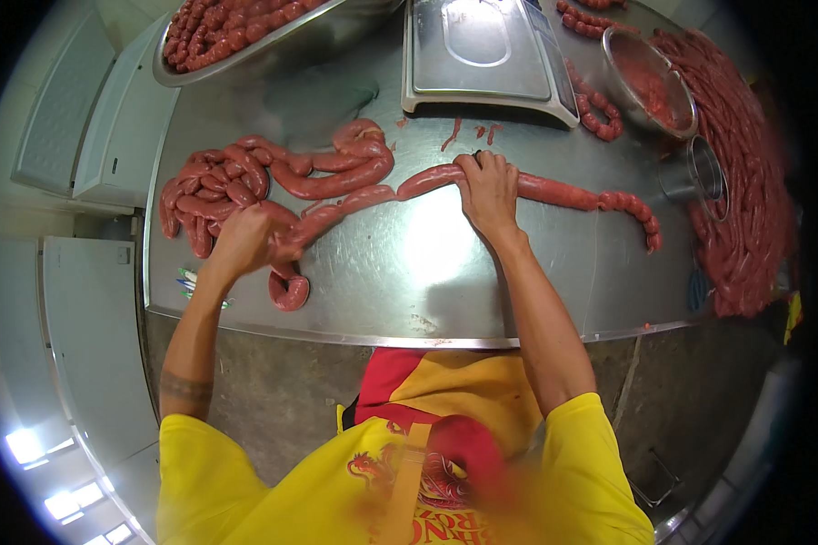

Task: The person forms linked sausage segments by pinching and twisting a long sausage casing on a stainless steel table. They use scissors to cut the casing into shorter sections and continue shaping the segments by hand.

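Note:
A long sausage rope of raw red meat in casing runs across the steel table. My right hand is closed around it near the middle of the table. Past that hand the rope narrows into short links that bend toward me. My left hand is closed on the rope farther left, beside a coiled heap of sausage. A curled sausage end hangs out below my left hand. Between the hands the rope is pinched into long sections.
A metal tub of linked sausages stands at the far left, a scale at the back middle. To the right are a bowl with meat residue, a metal cup and a large sausage pile. Small pens lie near the left edge.

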Demonstrator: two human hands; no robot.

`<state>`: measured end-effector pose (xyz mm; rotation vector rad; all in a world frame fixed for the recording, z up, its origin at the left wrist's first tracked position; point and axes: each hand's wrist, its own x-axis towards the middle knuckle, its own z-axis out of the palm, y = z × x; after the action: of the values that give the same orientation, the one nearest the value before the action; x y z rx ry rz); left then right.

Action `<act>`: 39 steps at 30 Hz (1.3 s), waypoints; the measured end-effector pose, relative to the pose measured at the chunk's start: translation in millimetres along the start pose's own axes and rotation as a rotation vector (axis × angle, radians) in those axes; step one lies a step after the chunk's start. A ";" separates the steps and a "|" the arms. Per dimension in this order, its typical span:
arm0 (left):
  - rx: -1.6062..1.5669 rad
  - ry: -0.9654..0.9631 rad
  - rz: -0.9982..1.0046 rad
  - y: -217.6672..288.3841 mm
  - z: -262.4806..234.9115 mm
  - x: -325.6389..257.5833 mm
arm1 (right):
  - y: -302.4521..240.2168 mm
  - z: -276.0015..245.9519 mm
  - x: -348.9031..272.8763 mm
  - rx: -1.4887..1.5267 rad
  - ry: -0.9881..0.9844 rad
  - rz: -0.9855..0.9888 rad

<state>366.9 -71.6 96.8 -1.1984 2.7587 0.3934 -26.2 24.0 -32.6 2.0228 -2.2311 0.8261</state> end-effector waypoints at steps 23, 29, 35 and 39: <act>-0.058 0.373 0.061 83.8 69.7 27.3 | -0.1 7.9 14.8 -0.066 0.042 0.143; 0.048 0.020 0.082 92.6 73.8 3.1 | 46.3 -75.3 -36.9 0.288 0.074 0.013; -0.280 0.372 0.261 190.7 108.2 100.5 | 168.9 -145.4 -88.1 -0.033 0.055 0.250; -0.366 0.508 0.600 328.3 140.7 193.4 | 216.5 -141.2 -86.8 -0.159 -0.089 0.177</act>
<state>-5.6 46.8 -14.0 -0.5235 3.5959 0.7626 -260.1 163.5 -21.3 1.8483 -2.4649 0.5562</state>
